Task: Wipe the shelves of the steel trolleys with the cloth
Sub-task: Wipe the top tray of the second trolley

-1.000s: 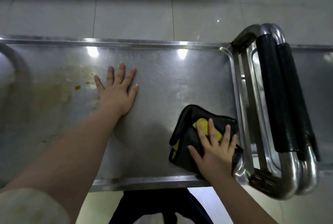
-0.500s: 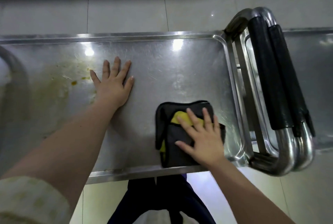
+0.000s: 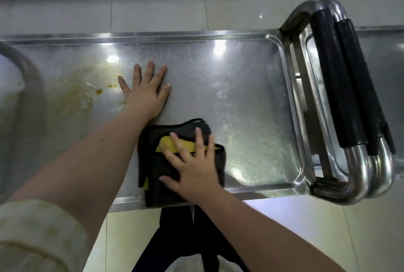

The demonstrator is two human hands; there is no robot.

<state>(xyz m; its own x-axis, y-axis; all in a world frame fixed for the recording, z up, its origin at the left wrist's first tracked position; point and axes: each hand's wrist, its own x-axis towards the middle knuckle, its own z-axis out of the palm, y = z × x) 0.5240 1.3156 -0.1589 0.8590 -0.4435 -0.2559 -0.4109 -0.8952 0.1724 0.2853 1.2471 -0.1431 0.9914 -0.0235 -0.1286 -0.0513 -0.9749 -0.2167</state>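
Observation:
The steel trolley's top shelf (image 3: 240, 88) fills the middle of the view. My right hand (image 3: 192, 164) presses flat on a folded black and yellow cloth (image 3: 153, 173) at the shelf's near edge, fingers spread over it. My left hand (image 3: 145, 91) lies flat and open on the bare steel, just beyond the cloth. Yellowish-brown stains (image 3: 87, 88) mark the shelf to the left of my left hand.
Two steel push handles with black grips (image 3: 341, 88) stand side by side at the shelf's right end, and a second trolley's shelf (image 3: 391, 70) continues beyond them. A curved steel bar (image 3: 32, 88) rises at the far left. Pale floor tiles lie beyond and below.
My right hand has slid the cloth leftward along the near edge, from the shelf's right corner to beside my left forearm. My left hand has stayed flat in place.

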